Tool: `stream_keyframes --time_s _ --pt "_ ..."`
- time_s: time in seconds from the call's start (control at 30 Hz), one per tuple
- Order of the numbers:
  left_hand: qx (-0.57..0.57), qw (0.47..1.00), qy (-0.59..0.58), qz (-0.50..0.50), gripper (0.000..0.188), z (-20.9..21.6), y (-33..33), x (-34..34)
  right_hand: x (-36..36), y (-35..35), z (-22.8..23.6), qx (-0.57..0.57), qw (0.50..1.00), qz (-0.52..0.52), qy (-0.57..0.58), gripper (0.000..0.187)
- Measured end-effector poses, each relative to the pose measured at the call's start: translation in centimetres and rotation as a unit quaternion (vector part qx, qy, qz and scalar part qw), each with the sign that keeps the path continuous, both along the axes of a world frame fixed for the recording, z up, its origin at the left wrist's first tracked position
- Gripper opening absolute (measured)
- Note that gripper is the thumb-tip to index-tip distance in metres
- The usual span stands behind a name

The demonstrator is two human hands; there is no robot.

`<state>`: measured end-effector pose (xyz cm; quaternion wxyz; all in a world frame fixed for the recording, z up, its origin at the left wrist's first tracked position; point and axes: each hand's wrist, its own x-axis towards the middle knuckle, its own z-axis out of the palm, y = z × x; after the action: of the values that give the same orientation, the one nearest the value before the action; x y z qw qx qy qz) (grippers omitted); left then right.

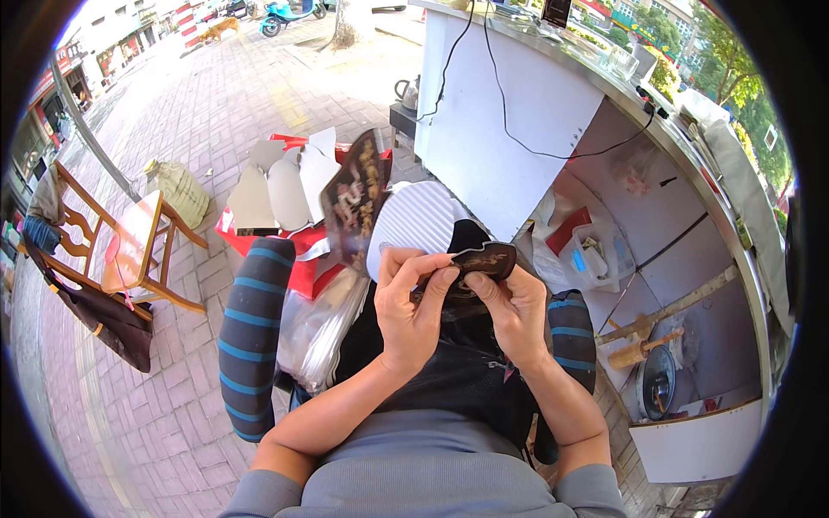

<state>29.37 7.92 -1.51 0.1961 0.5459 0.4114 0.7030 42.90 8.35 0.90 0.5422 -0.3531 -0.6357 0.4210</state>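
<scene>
Above my lap, my left hand (408, 302) and my right hand (511, 315) are close together, both pinching a dark brown piece with gold print (485, 260). Its upper edge shows between my fingertips; my fingers cover much of the rest. Just beyond my hands lies a flat, rounded white-and-grey striped piece (417, 220), which looks like an insole. To its left stands a larger dark sheet with gold and pink markings (356, 203), slightly blurred. Black cloth (432, 363) covers my lap.
Dark blue-striped padded shapes (253, 337) flank my lap. At left are a red bag with pale pieces (289, 186), clear plastic packets (324, 332), a wooden chair (138, 237) and a sack (179, 192). A white counter (509, 95) with open shelving and a plastic box (596, 259) stands at right.
</scene>
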Motion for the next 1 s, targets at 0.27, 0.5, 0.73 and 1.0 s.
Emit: stream_keyframes --time_s 0.27,0.5,0.73,1.0 --pt "-0.014 1.0 0.0 -0.012 0.027 1.2 0.9 -0.1 -0.3 -0.2 0.0 -0.037 0.999 -0.038 -0.001 0.017" --pt "0.04 0.991 0.123 0.023 0.027 1.4 1.3 -0.6 -0.2 -0.2 -0.5 -0.015 0.997 -0.049 -0.062 0.014" --pt "0.011 0.993 0.119 -0.02 0.025 1.6 1.4 -1.0 -0.1 0.1 0.0 -0.02 0.994 -0.056 -0.091 0.014" --pt "0.079 0.965 0.231 0.097 0.04 2.8 1.8 -0.6 -0.5 0.3 0.4 -0.029 0.989 -0.066 -0.13 0.012"
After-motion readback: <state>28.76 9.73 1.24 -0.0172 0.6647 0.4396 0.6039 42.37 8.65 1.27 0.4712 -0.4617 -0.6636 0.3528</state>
